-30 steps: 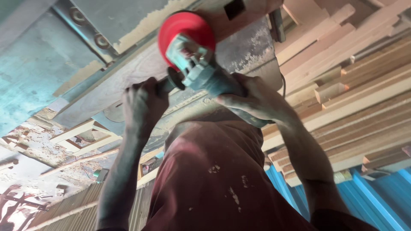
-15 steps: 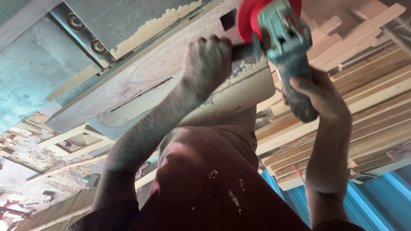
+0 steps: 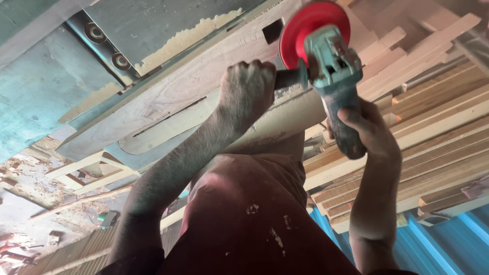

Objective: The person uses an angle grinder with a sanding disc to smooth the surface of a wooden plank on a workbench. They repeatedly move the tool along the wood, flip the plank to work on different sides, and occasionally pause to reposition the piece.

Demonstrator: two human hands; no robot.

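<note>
From the head view, the left hand [image 3: 248, 91] was clenched on the side handle and the right hand [image 3: 368, 130] gripped the body of the angle grinder [image 3: 331, 66], its red disc [image 3: 305, 28] at the wooden plank [image 3: 188, 86]'s far end, mid-sanding. Steady, even pressure seemed needed next.

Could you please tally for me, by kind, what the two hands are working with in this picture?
Angle grinder, teal body: 1
Red sanding disc on it: 1
Black side handle, in the left hand: 1
Wooden board under the disc: 1
The right hand grips the grinder's rear body.
Total: 4
</note>
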